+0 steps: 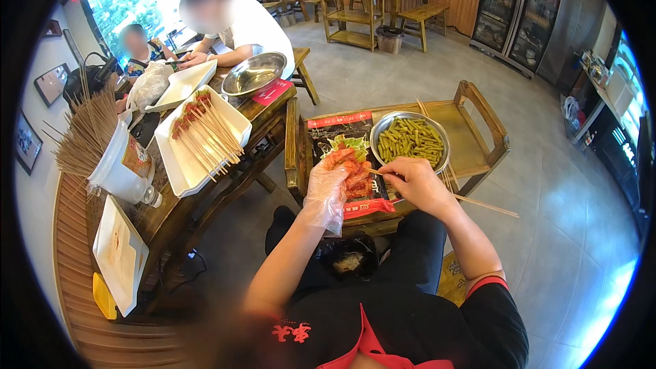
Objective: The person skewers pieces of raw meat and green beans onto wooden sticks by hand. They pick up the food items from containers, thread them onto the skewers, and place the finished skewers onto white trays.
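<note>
My left hand (328, 184), in a clear plastic glove, pinches a piece of red marinated meat (340, 158) above a printed plastic bag (341, 132). My bare right hand (410, 177) holds a thin wooden skewer (376, 170), its tip at the meat by my left fingers. More red meat (359, 184) lies on the bag, below some pale green leafy pieces. Beside it stands a steel bowl (447, 138) of cut green beans (410, 141), with loose skewers (484, 205) near its right edge. At the left, a white tray (233, 124) holds loaded skewers (205, 136).
The bag and bowl rest on a wooden stand with raised ends (499, 146). On the left table are a plastic tub of skewers (110, 164), white trays (120, 246) and an empty steel bowl (254, 74). Two people sit beyond. A black bag (348, 256) is between my legs.
</note>
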